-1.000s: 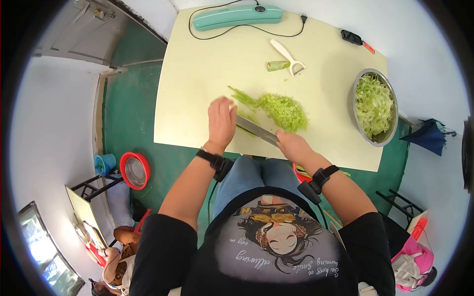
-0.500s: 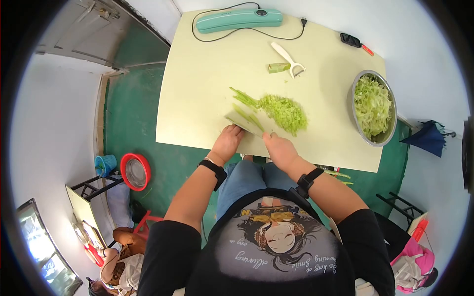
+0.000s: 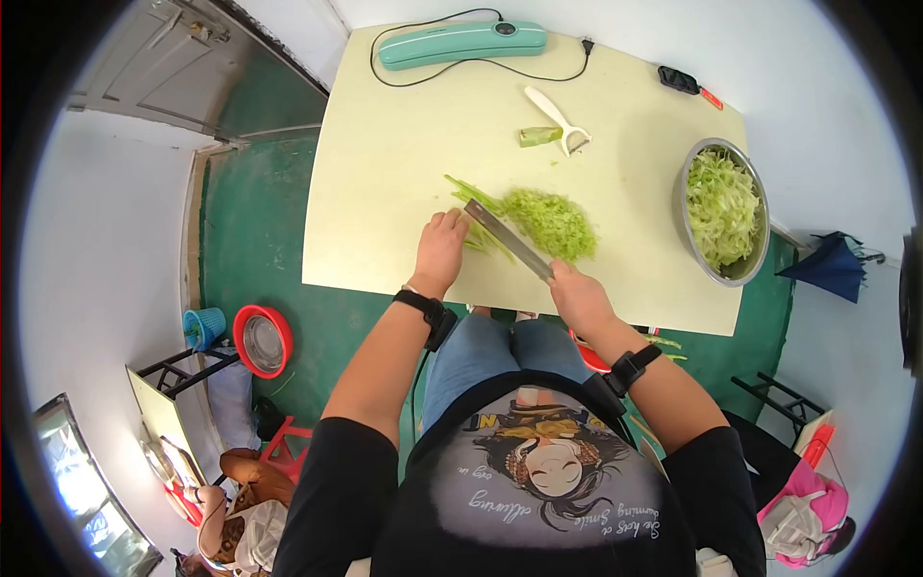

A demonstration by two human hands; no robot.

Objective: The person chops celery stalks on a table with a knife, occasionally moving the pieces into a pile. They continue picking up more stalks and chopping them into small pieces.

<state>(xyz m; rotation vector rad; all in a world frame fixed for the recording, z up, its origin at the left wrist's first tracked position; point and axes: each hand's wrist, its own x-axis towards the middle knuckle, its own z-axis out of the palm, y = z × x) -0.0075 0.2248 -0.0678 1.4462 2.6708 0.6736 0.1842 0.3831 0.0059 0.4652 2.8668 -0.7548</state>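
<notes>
My right hand [image 3: 581,300] is closed around the handle of a kitchen knife [image 3: 514,243], whose long blade points up and left over the cutting spot. Beside the blade's tip, my left hand [image 3: 441,252] has its fingers curled together at thin green vegetable strips [image 3: 478,244], partly hidden by hand and knife. More long strips [image 3: 461,185] lie just past the blade tip. To the right of the blade is a heap of finely chopped green vegetable [image 3: 556,223].
Further back lie a white peeler [image 3: 556,113], a green stem piece [image 3: 536,137] and a teal corded appliance [image 3: 461,45]. A metal bowl [image 3: 681,207] of shredded greens stands at the table's right. Red and blue basins [image 3: 291,342] sit on the floor left; other people sit behind.
Both hands have moved up the table, away from my body. The knife has swung from over the near strips to beside the chopped heap, its tip now by the far strips.
</notes>
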